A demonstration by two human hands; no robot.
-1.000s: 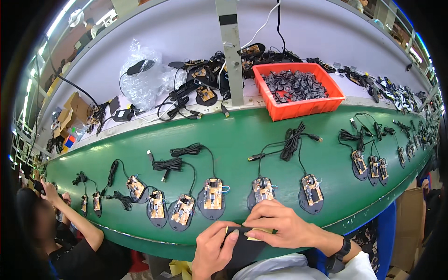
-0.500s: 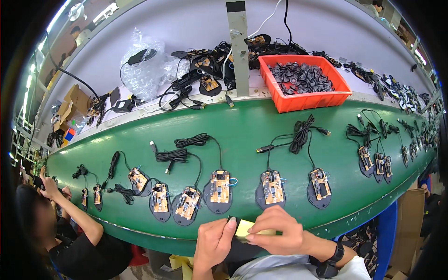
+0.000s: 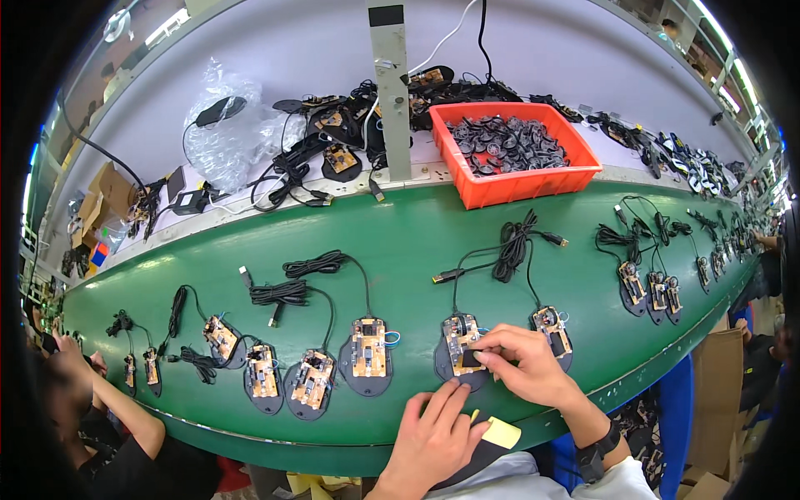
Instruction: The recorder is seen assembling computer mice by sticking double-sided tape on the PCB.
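A computer mouse base (image 3: 451, 361) with a tan circuit board lies on the green conveyor belt in front of me, its black cable running to the far side. Over its board, my right hand (image 3: 527, 365) pinches a small black square pad (image 3: 472, 358) between thumb and fingers. My left hand (image 3: 435, 439) is closed on a yellow paper strip (image 3: 501, 432) that sticks out past the thumb, while its fingertips rest at the near edge of the base. Partly behind my right hand lies another mouse base (image 3: 552, 329).
Several more mouse bases (image 3: 367, 358) with coiled cables line the green belt (image 3: 392, 242). Beyond it, a red bin (image 3: 525, 182) of small dark parts stands by a metal post (image 3: 389, 100). A co-worker's arm (image 3: 125, 412) reaches in at left.
My right hand has left the yellow strip and moved forward to the mouse base, carrying the black pad. The left hand has turned over and its fingers now reach the base. The view has shifted slightly.
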